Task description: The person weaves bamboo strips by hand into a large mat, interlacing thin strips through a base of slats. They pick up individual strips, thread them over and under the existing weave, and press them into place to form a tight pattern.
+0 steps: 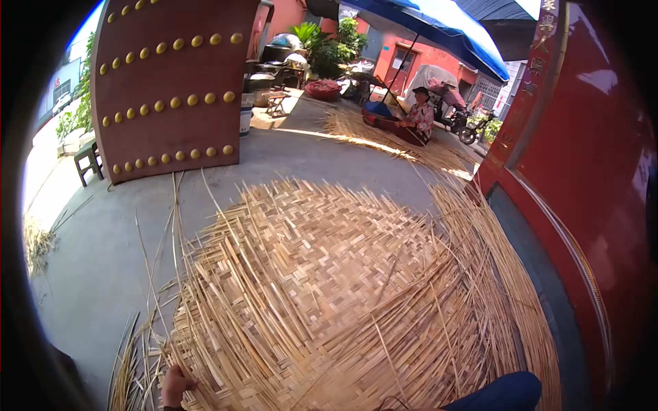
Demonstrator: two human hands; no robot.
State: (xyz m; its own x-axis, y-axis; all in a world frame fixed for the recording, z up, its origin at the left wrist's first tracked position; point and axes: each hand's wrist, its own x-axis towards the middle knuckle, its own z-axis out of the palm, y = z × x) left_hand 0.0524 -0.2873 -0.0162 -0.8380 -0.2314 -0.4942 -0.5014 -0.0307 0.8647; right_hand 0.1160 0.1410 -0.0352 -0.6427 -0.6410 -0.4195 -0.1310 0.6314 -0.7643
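A large woven mat of flat tan strips (329,253) lies on the grey floor, with loose strips sticking out along its edges. At the mat's lower left edge is my left hand (177,385), its fingers curled in at the ends of some strips; whether they grip one is too small to make out. Long loose strips (404,315) lie across the right part of the mat. My right hand does not show. A blue-clothed knee (504,394) covers part of the mat at the bottom right.
A studded door (171,82) stands at the back left, a red wall (589,171) at the right. Bundled strips (507,274) run alongside the mat. Farther back, a person in a hat (419,116) sits under a blue umbrella (445,34). A stool (88,161) is at the left.
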